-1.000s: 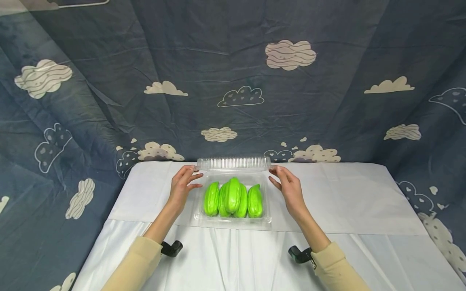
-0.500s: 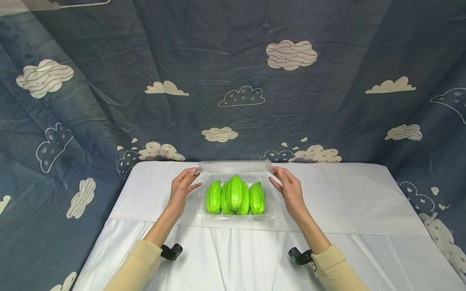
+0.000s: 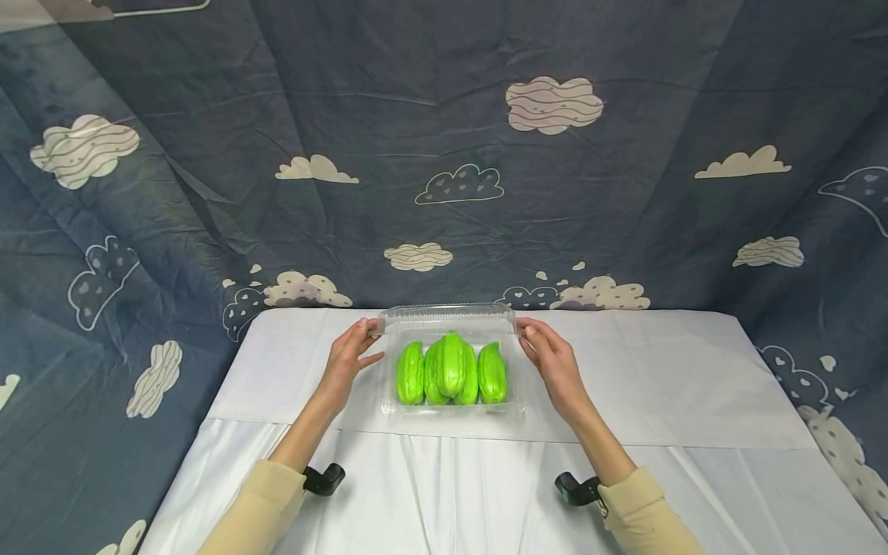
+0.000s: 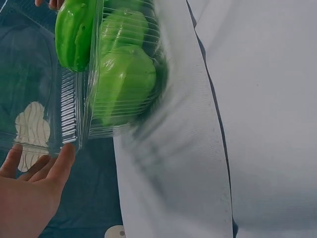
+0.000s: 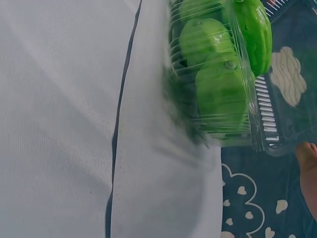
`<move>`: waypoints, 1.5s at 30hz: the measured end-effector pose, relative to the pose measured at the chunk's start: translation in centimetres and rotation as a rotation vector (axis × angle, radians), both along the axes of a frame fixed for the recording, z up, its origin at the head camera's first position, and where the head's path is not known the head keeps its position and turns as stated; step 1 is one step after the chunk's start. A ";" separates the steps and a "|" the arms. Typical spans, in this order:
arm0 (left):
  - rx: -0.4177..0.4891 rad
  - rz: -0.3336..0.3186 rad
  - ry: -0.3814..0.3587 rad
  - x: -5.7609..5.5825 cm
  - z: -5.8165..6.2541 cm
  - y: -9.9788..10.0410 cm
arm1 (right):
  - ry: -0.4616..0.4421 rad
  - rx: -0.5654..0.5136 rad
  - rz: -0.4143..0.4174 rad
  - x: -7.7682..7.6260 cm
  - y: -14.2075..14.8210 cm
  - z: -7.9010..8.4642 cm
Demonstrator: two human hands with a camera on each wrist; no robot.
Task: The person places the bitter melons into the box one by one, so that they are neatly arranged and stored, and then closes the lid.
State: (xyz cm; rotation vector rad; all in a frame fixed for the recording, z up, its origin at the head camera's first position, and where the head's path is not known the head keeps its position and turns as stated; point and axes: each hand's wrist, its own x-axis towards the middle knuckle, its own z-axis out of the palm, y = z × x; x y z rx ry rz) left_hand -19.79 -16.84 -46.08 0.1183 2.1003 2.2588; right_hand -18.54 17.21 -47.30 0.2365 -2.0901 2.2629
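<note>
A clear plastic clamshell box [image 3: 452, 409] sits on the white-covered table, holding several long, ribbed, glossy green fruits [image 3: 452, 366]. One fruit lies on top of the others, above the rim. The ridged lid [image 3: 447, 312] stands raised at the back edge, joined along the hinge. My left hand [image 3: 344, 358] holds the lid's left end with its fingertips; in the left wrist view, fingertips [image 4: 64, 150] meet the lid's edge. At the lid's right end, my right hand [image 3: 551, 358] grips in the same way. Most of that hand is cut off in the right wrist view.
A white cloth [image 3: 659, 378] covers the table. Behind and beside it hangs a dark blue curtain [image 3: 458, 231] with cloud prints. Black wrist-worn devices [image 3: 324, 479] stick out from both forearms over the cloth's near part.
The lid has tipped slightly toward me, showing more of its face. The box with the fruits has shifted a little away and to the right. Both hands stay at the lid's ends.
</note>
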 end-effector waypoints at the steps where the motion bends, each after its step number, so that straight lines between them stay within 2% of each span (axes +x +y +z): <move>1: -0.004 -0.005 -0.003 0.0 0.0 0.0 | 0.001 0.008 0.006 0.0 0.1 0.0; 7: -0.006 -0.036 -0.010 0.1 -0.1 0.2 | -0.007 0.050 0.014 0.1 0.4 0.0; 17: -0.133 -0.088 -0.030 0.5 -0.3 0.5 | 0.002 0.207 0.026 0.7 0.3 0.6; 26: -0.235 -0.086 -0.044 0.5 -0.9 0.5 | -0.004 0.236 0.026 0.7 0.1 0.0; 37: -0.248 -0.090 -0.015 0.4 -1.4 0.5 | -0.002 0.277 0.033 0.7 0.1 -0.2; 45: -0.310 -0.071 0.010 0.5 -2.0 0.5 | 0.019 0.324 0.057 0.8 0.0 -0.7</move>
